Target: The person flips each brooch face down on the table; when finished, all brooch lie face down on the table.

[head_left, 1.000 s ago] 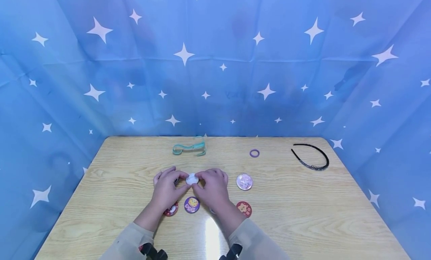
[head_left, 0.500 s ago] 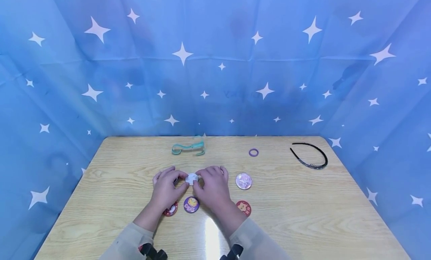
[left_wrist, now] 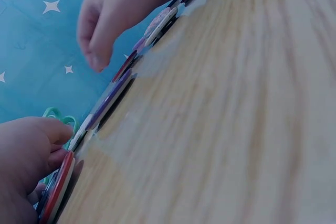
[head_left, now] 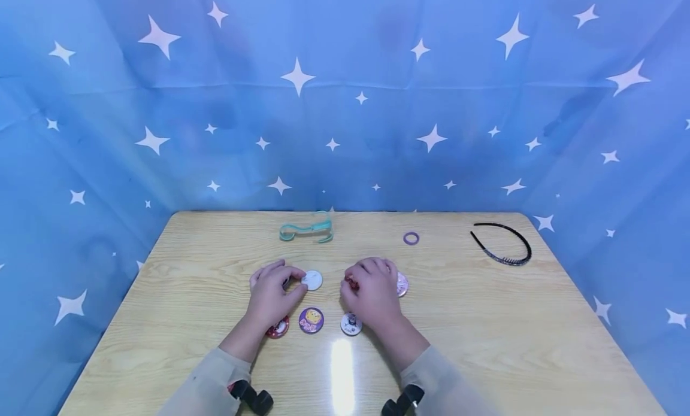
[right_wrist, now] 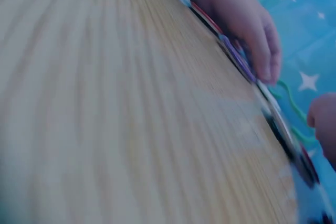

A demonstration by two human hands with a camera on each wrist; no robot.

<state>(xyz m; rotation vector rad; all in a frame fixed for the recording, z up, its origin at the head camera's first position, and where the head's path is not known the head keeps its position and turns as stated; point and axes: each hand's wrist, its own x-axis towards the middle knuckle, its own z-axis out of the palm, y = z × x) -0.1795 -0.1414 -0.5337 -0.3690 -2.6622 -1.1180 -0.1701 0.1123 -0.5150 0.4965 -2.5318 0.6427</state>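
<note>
My left hand point(head_left: 271, 293) rests at the left edge of a white round badge point(head_left: 312, 280), thumb and index fingertip against its rim. Under that hand a dark badge point(head_left: 286, 282) shows in part. My right hand point(head_left: 373, 291) is over a red badge point(head_left: 353, 284), its fingers bent loosely; contact is unclear. Nearer me lie a red badge point(head_left: 278, 328), a purple badge point(head_left: 311, 320) and a white badge with a dark figure point(head_left: 351, 324). In the left wrist view, my right hand point(left_wrist: 118, 17) hovers above the badge row, and my left hand point(left_wrist: 29, 156) is beside a red-rimmed badge point(left_wrist: 59, 186).
A pink badge point(head_left: 402, 284) is partly behind my right hand. Farther back on the wooden table point(head_left: 512, 320) lie a teal clip-like item point(head_left: 307, 228), a purple ring point(head_left: 411, 233) and a black headband point(head_left: 525, 242). A starry blue curtain point(head_left: 366, 134) hangs behind.
My right hand has left the white badge and moved to the right, uncovering the figure badge and part of a red one. My left hand remains at the white badge. The front-right red badge is now hidden.
</note>
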